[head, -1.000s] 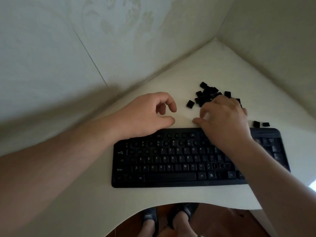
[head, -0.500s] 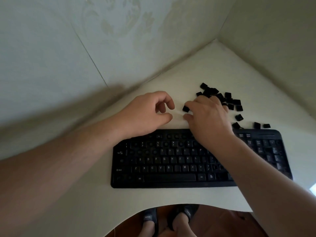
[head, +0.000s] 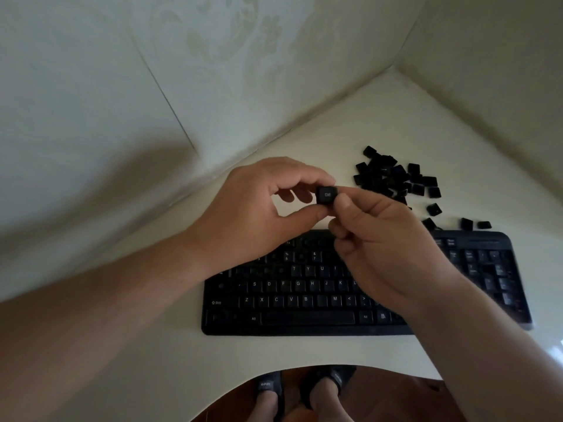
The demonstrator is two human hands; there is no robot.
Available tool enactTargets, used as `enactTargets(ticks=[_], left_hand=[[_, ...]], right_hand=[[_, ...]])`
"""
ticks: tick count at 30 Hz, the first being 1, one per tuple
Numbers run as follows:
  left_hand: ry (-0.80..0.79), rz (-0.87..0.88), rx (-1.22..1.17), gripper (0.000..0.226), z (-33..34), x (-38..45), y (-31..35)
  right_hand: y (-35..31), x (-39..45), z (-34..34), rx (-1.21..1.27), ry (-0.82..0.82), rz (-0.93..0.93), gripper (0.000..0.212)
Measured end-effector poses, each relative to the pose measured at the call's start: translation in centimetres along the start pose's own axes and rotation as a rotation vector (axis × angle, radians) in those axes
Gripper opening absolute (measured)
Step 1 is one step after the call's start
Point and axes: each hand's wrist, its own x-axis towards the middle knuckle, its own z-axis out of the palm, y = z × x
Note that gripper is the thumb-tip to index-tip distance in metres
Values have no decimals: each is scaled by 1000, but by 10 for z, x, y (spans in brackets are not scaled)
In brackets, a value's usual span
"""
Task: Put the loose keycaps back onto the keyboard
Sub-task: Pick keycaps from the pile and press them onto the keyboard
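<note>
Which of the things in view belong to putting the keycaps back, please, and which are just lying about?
Part of the job:
- keycap, pinched between left hand and right hand
- pile of loose keycaps behind the keyboard
- keyboard, with some gaps in its rows

Just there:
- white table
- slippers on the floor below

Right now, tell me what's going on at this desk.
A person is refitting a black keyboard. Both hands, the left hand and the right hand, pinch one keycap above the top rows, its legend facing the camera. A pile of loose keycaps waits on the desk behind the keyboard.
</note>
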Motion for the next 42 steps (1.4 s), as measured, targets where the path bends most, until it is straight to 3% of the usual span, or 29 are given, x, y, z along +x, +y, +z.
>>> enactTargets(ticks=[4, 11, 13, 16, 19, 23, 28, 36, 42], left_hand=[[19, -4, -73, 33, -4, -7, -2], [-38, -51, -63, 25, -12, -7, -5], [-63, -101, -81, 22, -13, -8, -7], [-111, -214, -126, 22, -17, -9, -9], [-210, -344, -177, 21, -24, -7, -10], [-334, -546, -312, 17, -38, -11, -8], [-443, -655, -319, 17, -52, -33, -13], [-397, -549, 79, 24, -80, -88, -28], [-352, -505, 254, 57, -83, -122, -39]], right_hand=[[2, -2, 1, 118, -54, 63, 25], [3, -3, 8, 94, -28, 50, 22], [2, -3, 9, -99, 45, -58, 21], [-2, -4, 9, -604, 208, -304, 23], [0, -7, 13, -905, 186, -486, 15], [8, -9, 20, -1134, 117, -689, 11], [29, -14, 32, -1220, -13, -793, 7], [93, -24, 66, -1373, -191, -798, 17], [108, -26, 77, -1452, -202, -835, 26]])
